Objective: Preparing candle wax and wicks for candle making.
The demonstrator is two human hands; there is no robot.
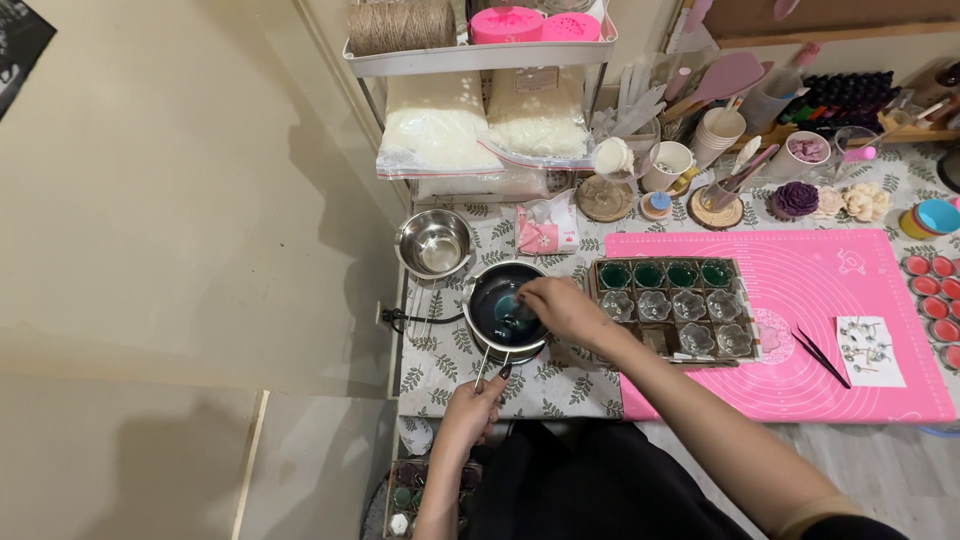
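Note:
A small metal pot point(478, 283) with dark teal liquid stands on a leaf-patterned cloth. My left hand point(475, 400) grips the pot's long handle point(486, 365) near the table's front edge. My right hand point(560, 305) reaches over the pot's rim, fingers pinched on a thin stirrer dipped in the liquid. Right of the pot lies a brown tray point(596, 290) of clear flower-shaped moulds; the back row holds green liquid point(648, 273), the others look unfilled.
An empty steel bowl point(434, 243) sits behind the pot. A pink mat point(850, 300) carries black tweezers point(822, 354) and a paper with wick tabs point(870, 350). Cups, tools and flower candles crowd the back; a rack with wax bags point(480, 125) stands behind.

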